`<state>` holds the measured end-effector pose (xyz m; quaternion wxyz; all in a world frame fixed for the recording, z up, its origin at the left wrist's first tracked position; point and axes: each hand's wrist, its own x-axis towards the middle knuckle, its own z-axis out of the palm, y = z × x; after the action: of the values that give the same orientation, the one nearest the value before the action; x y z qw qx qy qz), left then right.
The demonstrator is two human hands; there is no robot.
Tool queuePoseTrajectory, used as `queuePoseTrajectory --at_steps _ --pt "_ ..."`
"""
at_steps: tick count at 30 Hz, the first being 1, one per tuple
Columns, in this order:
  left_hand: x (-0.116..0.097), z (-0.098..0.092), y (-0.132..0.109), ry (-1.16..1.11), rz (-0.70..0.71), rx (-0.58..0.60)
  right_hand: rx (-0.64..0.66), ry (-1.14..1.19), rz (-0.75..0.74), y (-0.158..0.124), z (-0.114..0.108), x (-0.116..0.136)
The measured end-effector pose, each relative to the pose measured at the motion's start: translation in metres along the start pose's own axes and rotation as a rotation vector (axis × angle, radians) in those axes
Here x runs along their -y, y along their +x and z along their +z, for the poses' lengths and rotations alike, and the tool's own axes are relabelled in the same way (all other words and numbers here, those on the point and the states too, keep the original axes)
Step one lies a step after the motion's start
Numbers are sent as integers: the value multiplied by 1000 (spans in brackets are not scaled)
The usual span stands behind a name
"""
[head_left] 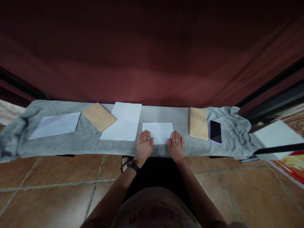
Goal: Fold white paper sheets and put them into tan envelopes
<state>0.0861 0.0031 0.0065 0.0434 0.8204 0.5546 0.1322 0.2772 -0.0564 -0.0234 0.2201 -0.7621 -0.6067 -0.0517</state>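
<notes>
A small white sheet of paper [158, 131], perhaps folded, lies flat on the grey cloth in front of me. My left hand [144, 144] rests palm down at its lower left corner, fingers stretched out and nothing in them. On the opposite side, my right hand [176, 144] lies flat by the lower right corner, also holding nothing. Left of the small sheet is a larger white sheet [128, 126]. One brown envelope [99, 117] overlaps that sheet's left edge. Another brown envelope [199, 123] lies to the right of my right hand.
The grey cloth [87, 144] covers a long narrow surface. A phone [215, 131] lies right of the envelope, and more white paper [57, 125] is at far left. A dark red hanging cloth [152, 82] rises behind. White board [277, 136] stands at right, above the tiled floor [59, 171].
</notes>
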Motion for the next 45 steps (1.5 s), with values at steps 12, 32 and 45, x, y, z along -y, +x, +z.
queuePoseTrajectory --at_steps 12,32,45 --pt "-34 20 39 -45 249 127 153 149 -192 32 1 28" --pt "-10 20 64 41 103 147 131 3 -96 76 30 22" --pt "0 17 41 25 26 84 9 -21 -65 61 24 -3"
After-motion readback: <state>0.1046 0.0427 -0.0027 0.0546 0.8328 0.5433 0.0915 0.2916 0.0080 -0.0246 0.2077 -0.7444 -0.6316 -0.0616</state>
